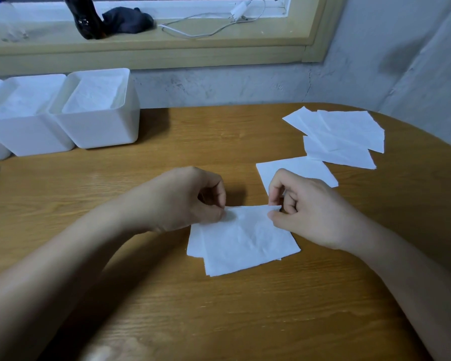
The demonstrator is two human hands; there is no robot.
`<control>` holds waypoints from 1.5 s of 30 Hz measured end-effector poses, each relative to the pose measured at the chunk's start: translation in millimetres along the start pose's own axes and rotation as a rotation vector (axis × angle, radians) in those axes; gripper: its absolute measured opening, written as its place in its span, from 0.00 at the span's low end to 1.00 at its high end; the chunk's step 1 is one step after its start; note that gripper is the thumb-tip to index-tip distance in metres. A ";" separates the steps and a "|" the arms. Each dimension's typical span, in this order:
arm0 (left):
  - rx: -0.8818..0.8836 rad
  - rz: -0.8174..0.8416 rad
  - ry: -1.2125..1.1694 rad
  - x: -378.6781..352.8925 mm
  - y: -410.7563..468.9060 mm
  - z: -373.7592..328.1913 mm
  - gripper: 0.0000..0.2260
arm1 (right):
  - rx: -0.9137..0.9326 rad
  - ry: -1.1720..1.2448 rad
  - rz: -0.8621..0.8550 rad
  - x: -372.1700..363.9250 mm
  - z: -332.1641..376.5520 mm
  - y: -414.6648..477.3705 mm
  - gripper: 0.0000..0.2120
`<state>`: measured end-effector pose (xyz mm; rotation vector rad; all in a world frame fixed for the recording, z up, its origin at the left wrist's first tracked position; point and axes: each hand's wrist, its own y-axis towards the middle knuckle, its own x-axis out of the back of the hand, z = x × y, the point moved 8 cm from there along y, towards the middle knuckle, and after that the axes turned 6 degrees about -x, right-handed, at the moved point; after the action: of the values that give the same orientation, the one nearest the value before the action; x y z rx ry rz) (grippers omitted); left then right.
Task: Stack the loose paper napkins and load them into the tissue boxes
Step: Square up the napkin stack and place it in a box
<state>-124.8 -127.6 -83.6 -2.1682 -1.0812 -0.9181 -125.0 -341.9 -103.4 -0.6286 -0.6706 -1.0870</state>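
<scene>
Tabletop (167,308) bears napkin stack (242,246); left hand (190,199), right hand (310,212) pinch far edge.

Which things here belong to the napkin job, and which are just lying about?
Job: napkin stack pinched by left hand and right hand; single napkin; loose napkins; tissue boxes.
Lying about, on the windowsill: dark cloth, white cable, brown object.

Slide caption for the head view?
Left hand and right hand pinch the top napkin of a small stack; loose napkins lie right, tissue boxes left.
</scene>
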 end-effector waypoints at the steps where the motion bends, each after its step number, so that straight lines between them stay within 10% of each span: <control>1: 0.002 0.009 -0.037 0.8 -0.4 -0.3 0.03 | 0.001 0.021 0.008 0.8 0.9 -0.3 0.12; 20: 0.016 -0.118 -0.394 30.8 -4.6 9.9 0.03 | -0.070 0.439 0.218 -2.6 12.1 -8.4 0.04; 45: 0.105 -0.109 0.050 6.2 10.7 38.3 0.05 | -0.160 0.050 0.051 -3.2 -6.6 -1.2 0.11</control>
<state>-100.4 -103.1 -104.4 -2.0080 -1.2062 -0.9367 -125.9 -345.4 -110.0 -0.7500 -0.5253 -1.1123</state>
